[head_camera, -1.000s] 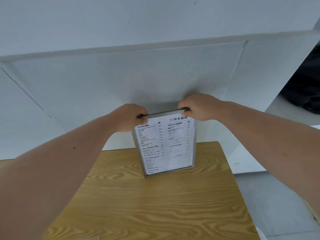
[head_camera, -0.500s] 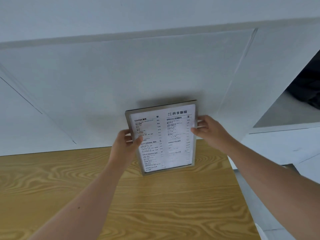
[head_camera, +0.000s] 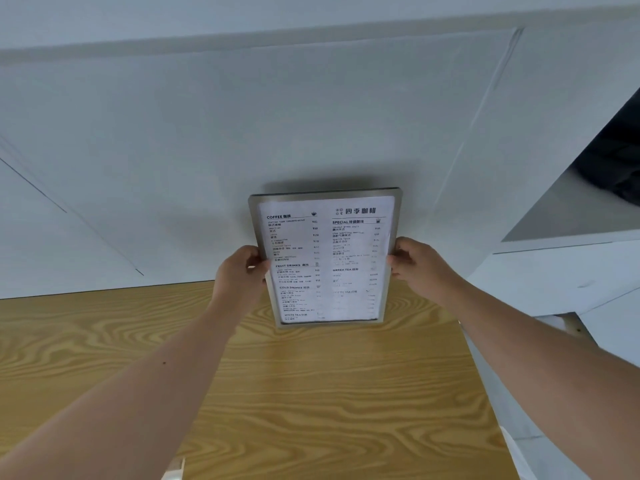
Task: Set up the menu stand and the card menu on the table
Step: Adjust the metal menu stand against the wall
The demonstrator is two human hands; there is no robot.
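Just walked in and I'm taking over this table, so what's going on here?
A person is setting up a silver-framed menu stand holding a printed white menu card. The left hand grips its left edge and the right hand its right edge. The stand is upright at the far edge of the wood-grain table, in front of the white wall.

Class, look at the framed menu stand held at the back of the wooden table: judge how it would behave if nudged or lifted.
The menu stand looks stiff: its frame edges stay straight under the left hand and right hand. Tall and thin, it may tip if pushed from the front. Its glossy face could be slippery.
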